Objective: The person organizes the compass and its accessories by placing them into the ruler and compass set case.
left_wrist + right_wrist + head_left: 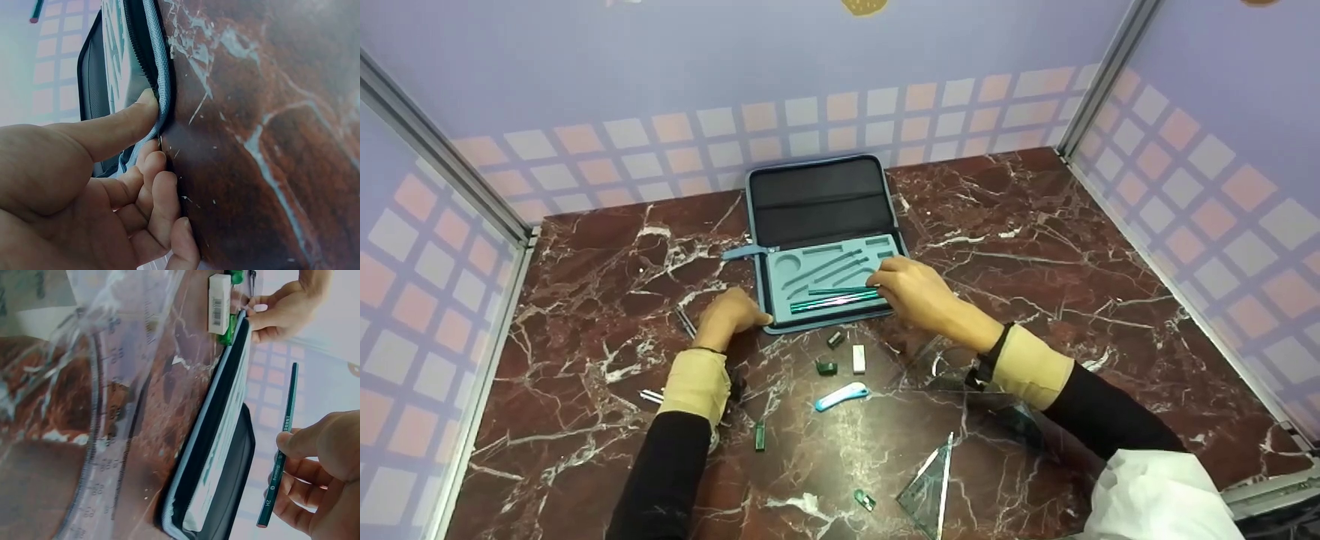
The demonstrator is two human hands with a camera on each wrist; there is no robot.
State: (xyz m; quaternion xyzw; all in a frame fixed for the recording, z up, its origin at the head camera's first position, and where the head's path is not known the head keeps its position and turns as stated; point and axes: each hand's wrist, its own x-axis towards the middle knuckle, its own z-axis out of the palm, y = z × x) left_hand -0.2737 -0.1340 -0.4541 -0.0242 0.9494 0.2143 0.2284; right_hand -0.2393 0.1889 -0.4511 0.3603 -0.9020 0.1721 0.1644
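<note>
Dark red, white-veined marble covers the table (1012,240) under an open zip case (821,199) with a moulded pale-blue tray (777,306). Above it, the right hand (326,478) pinches a glossy green pencil (273,484) stamped "2H"; its smaller lettering seems too blurred to read. The left hand (101,180) grips the case's near left corner, thumb inside the rim. A white eraser (219,304) shows a barcode.

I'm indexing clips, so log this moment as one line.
left hand: pinches edge of open case | right hand: holds 2H pencil over case | white block: on table
</note>
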